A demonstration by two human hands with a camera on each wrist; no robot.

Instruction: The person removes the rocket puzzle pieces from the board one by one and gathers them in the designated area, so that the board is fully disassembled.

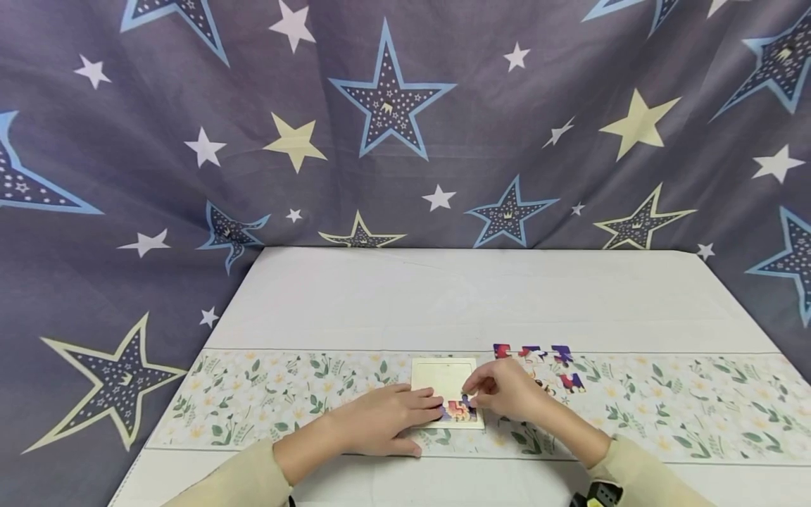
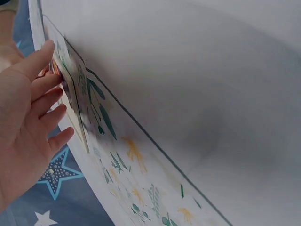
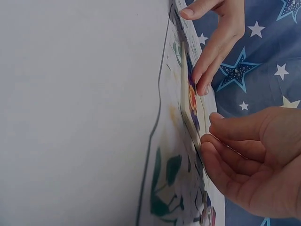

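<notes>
A shallow cream puzzle tray (image 1: 443, 373) lies on the floral strip of the table, with several colourful jigsaw pieces (image 1: 457, 410) fitted along its near side. My left hand (image 1: 386, 419) lies flat across the tray's left side, fingers extended and fingertips over the pieces; the left wrist view shows these fingers straight along the tray edge. At the tray's right side my right hand (image 1: 503, 389) pinches a small purple puzzle piece (image 1: 466, 400) between thumb and curled finger, close over the fitted pieces. In the right wrist view the fingertips (image 3: 208, 141) mostly hide it.
Loose puzzle pieces (image 1: 561, 353) lie to the right of the tray, some partly behind my right hand, with one red and purple piece (image 1: 572, 382) farthest right. The white table (image 1: 355, 296) reaches back to a dark star-patterned curtain (image 1: 253, 91).
</notes>
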